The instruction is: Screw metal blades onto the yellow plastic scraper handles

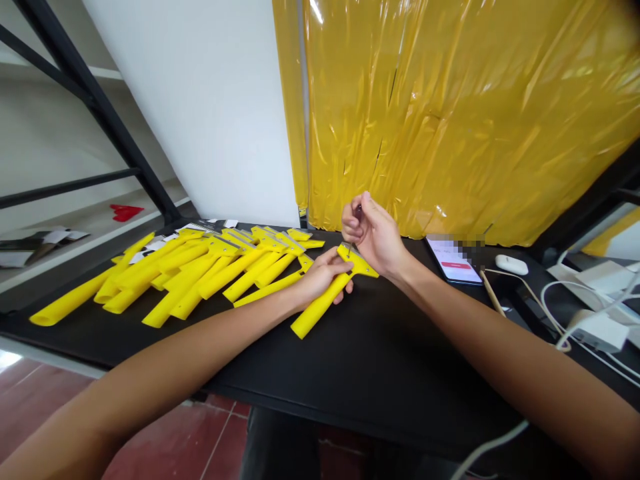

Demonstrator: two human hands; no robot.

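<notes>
**Left hand** (323,275): fingers and thumb closed around the handle of a yellow plastic scraper (320,305), near its wide head; grip clamped.

**Right hand** (373,233): thumb and fingers pinched together on a small screwdriver (358,213), mostly hidden by the fingers; its thin metal shaft (351,248) reaches down to the scraper head.

**Held piece**: smooth, matte yellow plastic; long tapering handle, flared T-shaped head with a metal strip along its edge; held just above the tabletop, in front of the pile, handle angled toward the person.

**Other pieces**: a loose pile of matching yellow scrapers (200,270), overlapping and lying flat, handles mostly pointing toward the person's left; white paper cards (153,246) among the far ends.

**Surface**: black table (360,373), smooth, low sheen; the pile lies left of both hands.

**Room**: crinkled, glossy yellow plastic sheeting (450,113) hangs behind the table, with a few slits; white panel (215,100) beside it; black metal frame (95,107) at far left; red tiled floor (175,433) below.

**Nearby**: smartphone (453,260), lit, just right of the right hand, part of its display pixelated; white earbud case (511,265); thin wooden stick (493,292); white cables (560,313) running to a white power adapter (597,330); red piece (126,212) on a shelf, at left.
</notes>
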